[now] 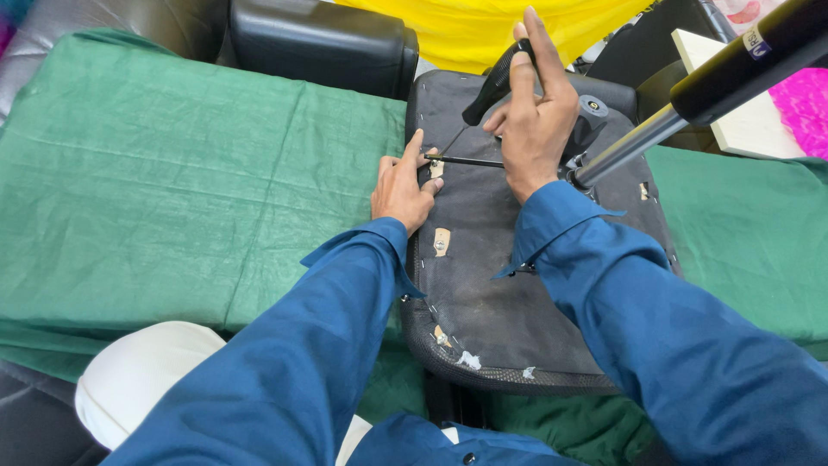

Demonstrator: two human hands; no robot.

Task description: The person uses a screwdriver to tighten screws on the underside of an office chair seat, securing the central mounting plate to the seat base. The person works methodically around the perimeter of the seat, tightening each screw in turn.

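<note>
Black fabric underside of an upturned chair seat [492, 285], lying on a green cloth-covered bench [172, 190], with work on a fastening at its near-left edge.

Step in hand, as a judgement: tool tip being set onto a fastening, not yet turned with any visible force. Right hand [535, 129] closed firmly round a black-handled screwdriver [496, 82], handle rising up and away past the knuckles, forefinger stretched straight along it, wrist bent down toward the seat. Thin shaft slanting down from that grip toward the left hand. Thin dark metal rod [466, 160] lying flat from under the right palm out to the same spot.

Left hand [401, 185] low on the seat edge, heel resting on fabric, forefinger and thumb narrow on either side of the rod's tip and touching it; cannot tell whether actually squeezing it. Small tan patch with a metal fastener [442, 242] just nearer the body than this grip.

Likely needs of the next move: tip kept seated, downward pressure along the shaft, left fingers steadying.

Silver-and-black gas cylinder [690, 103] jutting up to the right of the right grip. Both forearms in blue sleeves.
</note>
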